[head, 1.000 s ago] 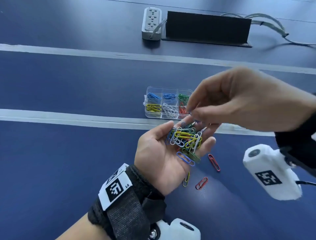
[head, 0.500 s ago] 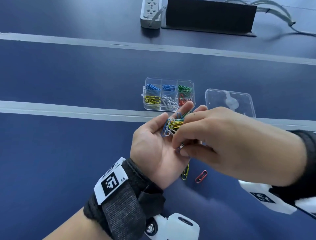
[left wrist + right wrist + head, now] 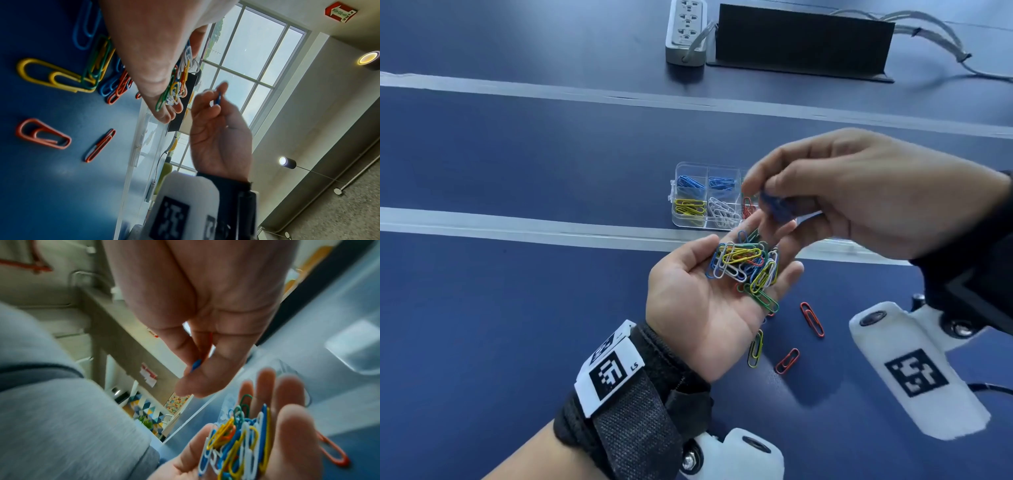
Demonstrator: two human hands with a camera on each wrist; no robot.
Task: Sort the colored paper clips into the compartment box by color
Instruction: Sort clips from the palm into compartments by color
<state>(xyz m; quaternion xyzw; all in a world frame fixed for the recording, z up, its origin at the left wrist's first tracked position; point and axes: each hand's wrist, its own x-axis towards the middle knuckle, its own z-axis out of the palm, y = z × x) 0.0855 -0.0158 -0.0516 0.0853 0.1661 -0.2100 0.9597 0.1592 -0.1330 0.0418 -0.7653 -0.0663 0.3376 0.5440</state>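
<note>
My left hand (image 3: 698, 308) lies palm up over the blue table and carries a pile of mixed paper clips (image 3: 746, 263) on its relaxed fingers. Just above those fingertips my right hand (image 3: 765, 193) pinches a blue paper clip (image 3: 777, 207), blurred by motion; the same blue clip (image 3: 196, 365) shows in the right wrist view. Directly behind stands the clear compartment box (image 3: 688, 168), holding blue, yellow, white and red clips in separate cells. My right hand hides its right end.
Loose clips lie on the table under my left hand: a red clip (image 3: 812, 319), another red clip (image 3: 787, 360) and a yellow-green clip (image 3: 755, 348). The clear lid (image 3: 353, 347) lies right of the box. A power strip (image 3: 686, 31) and black stand (image 3: 801, 42) sit far back.
Half a second ago my right hand was down in the pile on my left palm. It has since risen toward the box, pinching a blue clip.
</note>
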